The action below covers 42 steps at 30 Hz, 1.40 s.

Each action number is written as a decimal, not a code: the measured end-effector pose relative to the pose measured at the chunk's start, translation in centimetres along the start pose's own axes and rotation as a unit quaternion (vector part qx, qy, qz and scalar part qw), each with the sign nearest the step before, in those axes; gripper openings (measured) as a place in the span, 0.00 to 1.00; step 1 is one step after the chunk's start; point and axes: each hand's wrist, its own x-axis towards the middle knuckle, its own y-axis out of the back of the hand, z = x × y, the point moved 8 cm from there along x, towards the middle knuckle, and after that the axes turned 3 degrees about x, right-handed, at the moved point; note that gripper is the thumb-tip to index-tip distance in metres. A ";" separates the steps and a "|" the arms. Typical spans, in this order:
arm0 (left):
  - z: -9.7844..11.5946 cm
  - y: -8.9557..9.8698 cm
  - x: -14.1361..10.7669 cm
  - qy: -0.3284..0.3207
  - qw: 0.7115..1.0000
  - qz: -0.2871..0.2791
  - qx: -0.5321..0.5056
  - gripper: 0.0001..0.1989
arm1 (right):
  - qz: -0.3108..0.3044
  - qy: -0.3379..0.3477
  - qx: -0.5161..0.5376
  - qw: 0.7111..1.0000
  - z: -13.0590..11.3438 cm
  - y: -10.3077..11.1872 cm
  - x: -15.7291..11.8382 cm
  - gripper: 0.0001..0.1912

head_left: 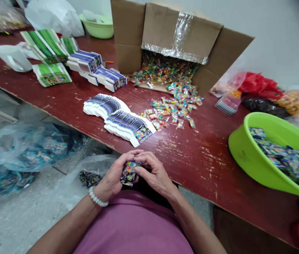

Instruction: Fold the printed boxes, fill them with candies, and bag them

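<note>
Close to my body, at the table's front edge, my left hand (114,173) is wrapped around a small dark box (128,173) printed with bright colours. My right hand (153,173) closes on the same box from the other side, its thumb lying across the printed face. My fingers hide the box's top end and far side. Just beyond my hands, a fanned stack of flat printed cartons (120,118) lies on the red table (191,158). Small wrapped candies (175,109) are spread to the right of the stack.
An open cardboard box (181,31) spills candies onto the table. At right stands a green basin (238,141) holding several printed boxes. Bundled green cartons (51,74), purple cartons (111,78) and a white mug (13,58) sit at back left. Plastic bags (33,148) lie below, left.
</note>
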 end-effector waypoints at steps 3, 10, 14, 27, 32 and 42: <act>1.1 3.1 -0.9 -0.069 0.986 0.076 0.133 0.22 | 0.080 -0.043 -0.068 0.994 2.1 2.8 2.0 0.10; 3.0 14.3 -3.9 -0.162 0.771 0.285 0.545 0.25 | 0.150 -0.056 -0.325 0.932 5.2 7.5 8.0 0.25; 4.2 14.2 -4.6 -0.226 0.670 0.310 0.636 0.24 | 0.125 -0.108 -0.415 0.895 6.2 6.5 8.9 0.32; 6.8 4.4 -2.6 -0.389 0.591 0.285 0.647 0.14 | 0.268 -0.147 -0.208 0.929 7.6 7.9 8.0 0.27; 7.8 4.4 -3.8 -0.413 0.605 0.288 0.616 0.16 | 0.201 -0.159 0.021 0.966 7.8 8.8 7.0 0.16; 1.3 -2.6 -2.2 0.023 0.955 -0.245 0.166 0.25 | -0.044 -0.191 0.255 0.947 0.5 2.5 3.3 0.13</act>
